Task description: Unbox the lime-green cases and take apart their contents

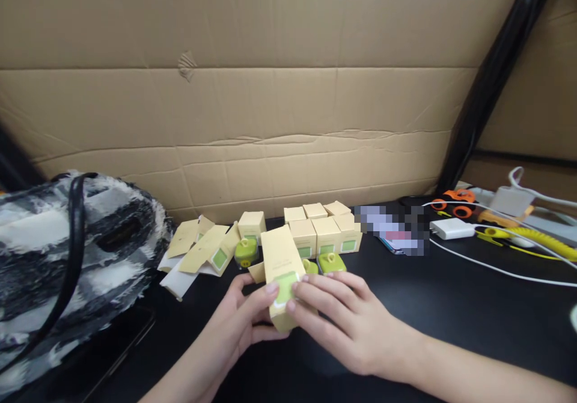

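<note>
Between my hands, above the black table, is a small cream cardboard box with a green picture on its front, tilted toward me. My left hand wraps its left side and underside, thumb on the front; a flap sticks out by the fingers. My right hand closes on the box's right side, its fingertips on the green picture. Behind the box sit small green gadgets with loops on top: one to the left, another to the right, a third partly hidden. Similar closed boxes stand in rows behind.
Flattened cream boxes lie at left, beside a black-and-white shaggy bag. A dark phone-like object lies below it. On the right are a white charger, cables, a coiled yellow cord and an orange toy. A cardboard wall closes the back.
</note>
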A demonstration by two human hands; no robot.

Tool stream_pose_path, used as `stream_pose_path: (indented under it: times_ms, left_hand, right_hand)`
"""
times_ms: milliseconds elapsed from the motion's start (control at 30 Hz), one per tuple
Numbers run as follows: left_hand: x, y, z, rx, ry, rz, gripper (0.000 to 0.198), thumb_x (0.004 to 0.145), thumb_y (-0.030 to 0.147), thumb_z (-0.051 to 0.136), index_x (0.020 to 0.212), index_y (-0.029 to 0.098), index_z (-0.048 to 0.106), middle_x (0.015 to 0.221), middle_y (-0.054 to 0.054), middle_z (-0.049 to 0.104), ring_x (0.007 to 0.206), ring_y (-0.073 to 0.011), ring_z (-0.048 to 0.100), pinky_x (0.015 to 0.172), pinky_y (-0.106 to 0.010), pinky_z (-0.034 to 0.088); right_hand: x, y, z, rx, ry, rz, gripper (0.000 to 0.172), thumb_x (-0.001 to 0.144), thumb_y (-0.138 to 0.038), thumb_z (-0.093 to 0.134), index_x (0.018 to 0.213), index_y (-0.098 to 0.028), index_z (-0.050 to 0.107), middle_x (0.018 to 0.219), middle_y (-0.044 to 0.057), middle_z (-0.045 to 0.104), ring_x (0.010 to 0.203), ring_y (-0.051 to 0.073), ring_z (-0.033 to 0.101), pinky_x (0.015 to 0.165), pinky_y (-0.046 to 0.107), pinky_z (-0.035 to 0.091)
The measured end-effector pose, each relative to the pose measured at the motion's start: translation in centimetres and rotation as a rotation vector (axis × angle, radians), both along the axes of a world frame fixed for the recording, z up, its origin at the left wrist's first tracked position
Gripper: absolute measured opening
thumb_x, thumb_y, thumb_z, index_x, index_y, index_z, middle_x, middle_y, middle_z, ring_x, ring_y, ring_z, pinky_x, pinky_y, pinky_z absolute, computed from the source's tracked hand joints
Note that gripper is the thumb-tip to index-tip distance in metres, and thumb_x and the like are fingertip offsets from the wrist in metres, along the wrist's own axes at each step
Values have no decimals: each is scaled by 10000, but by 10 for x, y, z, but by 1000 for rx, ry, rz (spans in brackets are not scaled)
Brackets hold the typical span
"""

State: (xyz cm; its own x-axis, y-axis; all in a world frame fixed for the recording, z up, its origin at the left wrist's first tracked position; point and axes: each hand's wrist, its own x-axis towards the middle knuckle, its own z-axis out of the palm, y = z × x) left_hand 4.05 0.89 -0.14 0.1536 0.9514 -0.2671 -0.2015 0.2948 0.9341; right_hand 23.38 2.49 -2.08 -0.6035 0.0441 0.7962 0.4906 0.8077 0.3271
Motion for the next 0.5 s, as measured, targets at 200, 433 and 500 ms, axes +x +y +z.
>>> stream_pose_path:
  times_ms: [200,433,500]
  left_hand:
    - [-2,-1,2,-47,-93,-121,387,796,405,605,1074,164,483,1058,-115,676,977,-281,643,867,-427,513]
    - [-10,4,16,50,-97,43,459,772,345,671,1160,214,463,1086,-84,676,993,-259,647,811,-342,533]
    - [-21,12,21,104,9,170,589,754,257,702,1232,245,358,1087,-77,668,946,-229,665,728,-288,545]
  right_hand:
    - [-2,-1,-5,-51,75,39,181,919,-196,472,892,-208,651,1093,55,700,1122,211,561,924,364,332]
    - [0,-15,-6,35,-107,100,185,926,-220,518,1011,-295,665,1185,-167,637,1307,73,337,1145,292,132]
    - [0,-20,-5,13,-95,86,180,940,-233,510,1001,-291,668,1159,-182,647,1288,37,346,1154,256,122]
